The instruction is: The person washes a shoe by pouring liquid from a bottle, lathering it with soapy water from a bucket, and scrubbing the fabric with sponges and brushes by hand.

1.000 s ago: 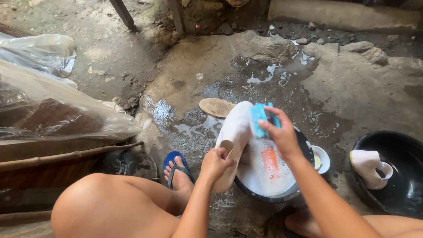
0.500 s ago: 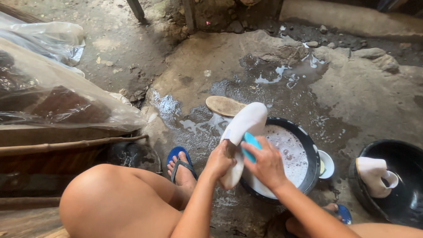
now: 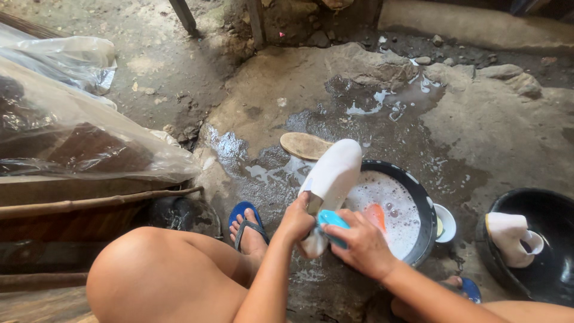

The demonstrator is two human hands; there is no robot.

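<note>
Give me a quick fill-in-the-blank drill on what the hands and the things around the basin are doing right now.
1. The left hand holds a white ____ over the rim of the soapy basin.
2. The right hand presses a ____-coloured brush against its heel end.
3. The second white shoe lies in the black tub on the ____ side of the view.
4. An insole lies on the wet ____ beyond the basin.

Missing words: shoe; blue; right; ground

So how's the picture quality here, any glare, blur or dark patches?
Head view: soft daylight, mostly sharp; glare on the puddles and plastic sheet; the black tub at right sits in shadow; the white shoe, brush and both hands stay clear.
</note>
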